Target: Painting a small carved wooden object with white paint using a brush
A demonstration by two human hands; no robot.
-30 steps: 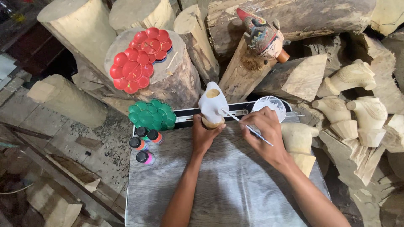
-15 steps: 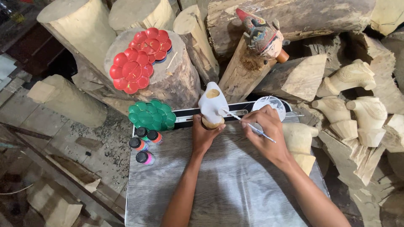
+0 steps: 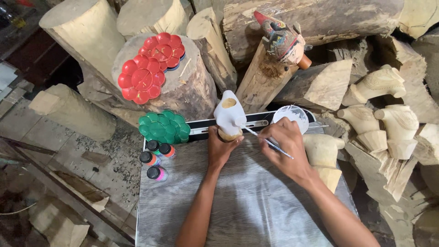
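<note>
Your left hand (image 3: 222, 148) grips the base of a white-painted wooden carving (image 3: 230, 117), fingers wrapped around its unpainted bottom, and holds it upright over the far edge of the counter (image 3: 256, 206), roughly at the middle of that edge. Your right hand (image 3: 286, 148) is closed around a thin paintbrush (image 3: 267, 142) in a pencil grip; the brush slants up to the left and its tip touches the right side of the carving. The carving's top shows a bare wood patch, while the rest of its visible surface is white.

Just behind your right hand, at the far edge of the counter, sits a round white dish (image 3: 292, 114). A dark strip with a metal ruler (image 3: 258, 125) runs along that far edge behind the carving. At the far left corner lies a green flower-shaped palette (image 3: 164, 127), and just below it, along the left edge, stand three small paint bottles (image 3: 155, 160) with black caps. To the right of your right hand, at the right edge of the counter, rests an unpainted wooden carving (image 3: 322, 151).

Beyond the counter, two red flower-shaped palettes (image 3: 151, 66) lie on top of a log stump (image 3: 183, 91). A painted wooden figure head (image 3: 281, 39) leans on a split log further right, and several more bare carved pieces (image 3: 384, 119) are piled off the counter's right side.
</note>
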